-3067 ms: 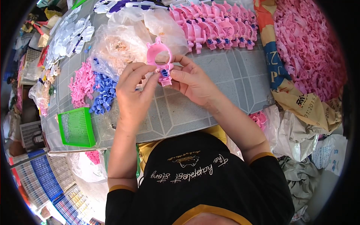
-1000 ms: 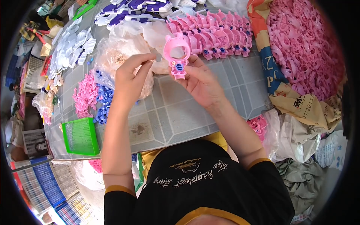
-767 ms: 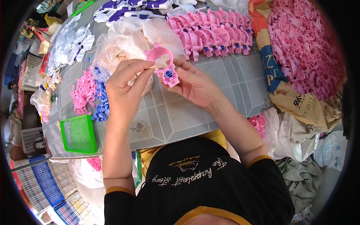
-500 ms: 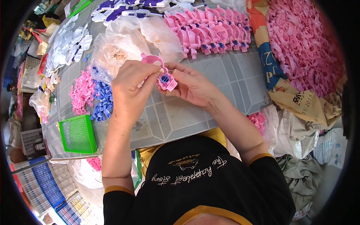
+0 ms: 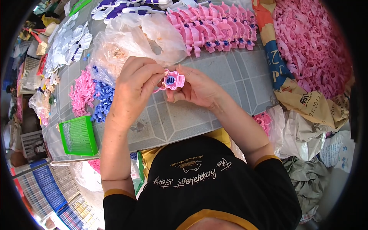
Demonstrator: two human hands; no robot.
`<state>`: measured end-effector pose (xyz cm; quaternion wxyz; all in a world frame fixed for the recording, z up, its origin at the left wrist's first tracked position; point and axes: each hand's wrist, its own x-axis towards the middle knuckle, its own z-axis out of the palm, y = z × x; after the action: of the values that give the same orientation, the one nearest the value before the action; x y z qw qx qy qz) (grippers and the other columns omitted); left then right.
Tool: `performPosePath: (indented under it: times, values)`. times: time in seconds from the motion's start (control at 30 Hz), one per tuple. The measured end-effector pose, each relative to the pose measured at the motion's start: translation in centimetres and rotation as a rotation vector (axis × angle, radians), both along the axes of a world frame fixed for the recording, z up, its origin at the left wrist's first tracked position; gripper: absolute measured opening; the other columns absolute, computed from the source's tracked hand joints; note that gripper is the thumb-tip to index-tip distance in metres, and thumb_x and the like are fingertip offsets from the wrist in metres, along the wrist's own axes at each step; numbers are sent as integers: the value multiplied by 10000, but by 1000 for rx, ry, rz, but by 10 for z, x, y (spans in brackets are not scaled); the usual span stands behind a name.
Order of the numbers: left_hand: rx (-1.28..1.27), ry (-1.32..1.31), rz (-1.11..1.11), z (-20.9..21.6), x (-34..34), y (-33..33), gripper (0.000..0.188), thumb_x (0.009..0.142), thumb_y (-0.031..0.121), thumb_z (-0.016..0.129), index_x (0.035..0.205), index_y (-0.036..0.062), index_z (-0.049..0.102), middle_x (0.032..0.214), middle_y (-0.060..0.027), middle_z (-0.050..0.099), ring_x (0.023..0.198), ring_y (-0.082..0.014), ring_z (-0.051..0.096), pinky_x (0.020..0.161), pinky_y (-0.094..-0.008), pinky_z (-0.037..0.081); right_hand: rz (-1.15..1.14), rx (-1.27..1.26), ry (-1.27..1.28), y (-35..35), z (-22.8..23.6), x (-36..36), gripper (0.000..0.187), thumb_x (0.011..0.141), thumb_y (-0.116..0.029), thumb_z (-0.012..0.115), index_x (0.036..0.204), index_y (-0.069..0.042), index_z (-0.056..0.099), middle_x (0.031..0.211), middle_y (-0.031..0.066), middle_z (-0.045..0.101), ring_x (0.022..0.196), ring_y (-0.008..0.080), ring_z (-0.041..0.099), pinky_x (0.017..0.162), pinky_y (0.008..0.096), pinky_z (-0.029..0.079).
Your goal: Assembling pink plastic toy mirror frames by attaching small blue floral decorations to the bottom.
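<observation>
Above the table, between my two hands, is a pink plastic part [image 5: 178, 82] with a dark blue insert in its middle. My right hand [image 5: 197, 87] grips it from the right, thumb on top and fingers curled beneath. The fingertips of my left hand [image 5: 138, 76] are pinched at its left end; whether they also hold a tiny piece is hidden. Beside my left wrist lies a pile of blue plastic pieces [image 5: 102, 100], with a heap of small pink pieces [image 5: 82, 94] to its left.
A green basket [image 5: 78, 136] holding tiny silvery bits sits at the near left edge. Farther back are a clear plastic bag [image 5: 111, 42], white pieces [image 5: 63, 50] and rows of pink parts [image 5: 214, 28]. A big sack of pink parts [image 5: 310, 50] stands on the right.
The pink part has been turned, so its ring end now sits low behind my left fingers and its blunt end points right. Both hands stay close together around it.
</observation>
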<state>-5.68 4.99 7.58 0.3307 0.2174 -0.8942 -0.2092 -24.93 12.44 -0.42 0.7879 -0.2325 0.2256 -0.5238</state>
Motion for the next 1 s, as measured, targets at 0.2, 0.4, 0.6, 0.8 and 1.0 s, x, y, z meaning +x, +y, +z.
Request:
performPosePath:
  times: [0.2, 0.4, 0.6, 0.8, 1.0]
  values:
    - [33, -7, 44, -8, -2, 6, 163, 839, 12, 735, 998, 13, 703, 978, -115, 688, 931, -326, 645, 829, -400, 513, -113, -20, 157, 2, 2, 1, 482, 1104, -420, 467, 1295, 2, 600, 1074, 143, 721, 783, 200, 727, 741, 340, 633]
    - [-148, -78, -66, -7, 1, 3, 187, 788, 14, 728, 974, 24, 705, 950, -115, 683, 937, -312, 655, 805, -405, 517, 5, -4, 42, 1, -7, -5, 489, 1094, -436, 486, 1289, -8, 618, 1063, 109, 727, 726, 174, 714, 727, 325, 622]
    - [-100, -69, -7, -8, 13, 10, 193, 817, 6, 746, 1006, -1, 708, 986, -133, 698, 894, -337, 648, 832, -429, 522, -15, -58, 140, 2, 6, 11, 445, 1089, -377, 516, 1328, -11, 600, 1144, 123, 710, 890, 194, 730, 789, 353, 621]
    - [-236, 45, 191, -15, 40, 21, 249, 833, 27, 754, 1080, 15, 724, 1021, -134, 714, 933, -362, 661, 858, -435, 531, -42, -13, 220, 3, 7, 11, 366, 1010, -185, 620, 1334, -25, 565, 1195, 118, 684, 1000, 230, 725, 885, 358, 590]
    - [-263, -223, 890, -37, 158, -26, 182, 906, 68, 682, 1067, 19, 754, 1030, -193, 748, 944, -364, 719, 839, -415, 561, 33, 32, 466, 6, 5, 19, 257, 911, -49, 747, 1108, -69, 583, 1110, 100, 698, 917, 200, 727, 719, 277, 536]
